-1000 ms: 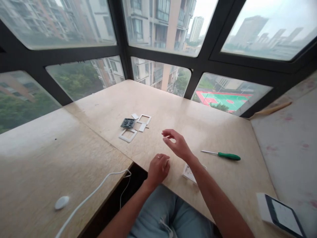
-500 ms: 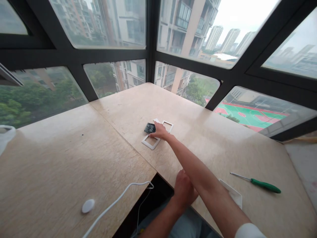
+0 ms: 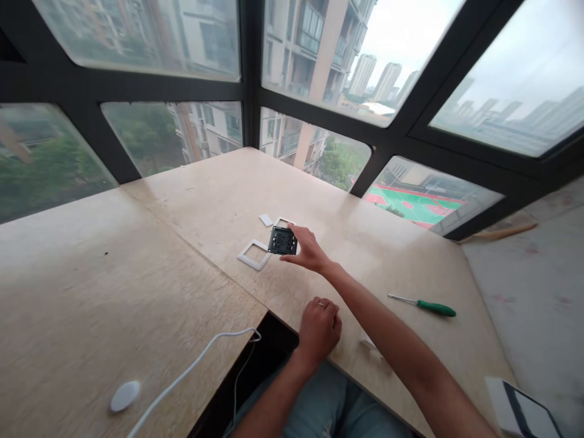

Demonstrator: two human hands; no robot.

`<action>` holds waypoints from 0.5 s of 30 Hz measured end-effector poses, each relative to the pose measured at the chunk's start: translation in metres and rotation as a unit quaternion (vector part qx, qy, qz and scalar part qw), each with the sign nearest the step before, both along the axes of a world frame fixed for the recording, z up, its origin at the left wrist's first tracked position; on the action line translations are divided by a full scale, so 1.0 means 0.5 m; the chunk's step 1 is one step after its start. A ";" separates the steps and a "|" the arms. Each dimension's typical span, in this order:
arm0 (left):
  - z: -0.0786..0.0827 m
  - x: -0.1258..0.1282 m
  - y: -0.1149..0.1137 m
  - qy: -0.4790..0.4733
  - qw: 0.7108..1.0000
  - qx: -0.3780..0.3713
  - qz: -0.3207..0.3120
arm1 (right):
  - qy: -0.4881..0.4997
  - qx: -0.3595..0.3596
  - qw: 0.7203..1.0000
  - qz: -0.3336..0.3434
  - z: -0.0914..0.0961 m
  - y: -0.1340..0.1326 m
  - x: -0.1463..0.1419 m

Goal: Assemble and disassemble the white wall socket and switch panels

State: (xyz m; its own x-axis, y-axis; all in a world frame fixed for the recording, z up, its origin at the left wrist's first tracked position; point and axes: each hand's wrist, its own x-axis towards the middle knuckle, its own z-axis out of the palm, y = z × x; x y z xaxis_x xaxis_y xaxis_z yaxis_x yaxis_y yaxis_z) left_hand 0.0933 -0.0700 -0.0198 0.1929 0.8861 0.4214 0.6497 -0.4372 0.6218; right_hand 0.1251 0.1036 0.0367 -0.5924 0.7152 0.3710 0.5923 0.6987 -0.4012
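Observation:
A square black switch module (image 3: 283, 241) is pinched between the thumb and fingers of my right hand (image 3: 309, 248), just above the table. Beside it on the left lies a white square frame (image 3: 254, 255). Behind the module a second white frame (image 3: 283, 222) is partly covered. A small white plate (image 3: 265, 220) lies just left of that second frame. My left hand (image 3: 320, 328), with a ring on one finger, rests curled in a fist on the table's front edge. No object shows in it.
A green-handled screwdriver (image 3: 433, 307) lies to the right. White pieces (image 3: 368, 342) are partly hidden beneath my right forearm. On the left are a white round object (image 3: 125, 396) and a white cable (image 3: 196, 359). A white device (image 3: 524, 407) sits at the lower right. Windows border the table (image 3: 182, 274).
The view has swung to the right. My right hand has drawn the switch module off the white frames, which now show more fully. My left fist is more visible.

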 end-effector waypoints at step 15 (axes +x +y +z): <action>-0.008 -0.016 0.013 -0.015 0.998 0.038 -0.054 | -0.003 0.013 0.971 -0.239 -0.010 -0.403 0.417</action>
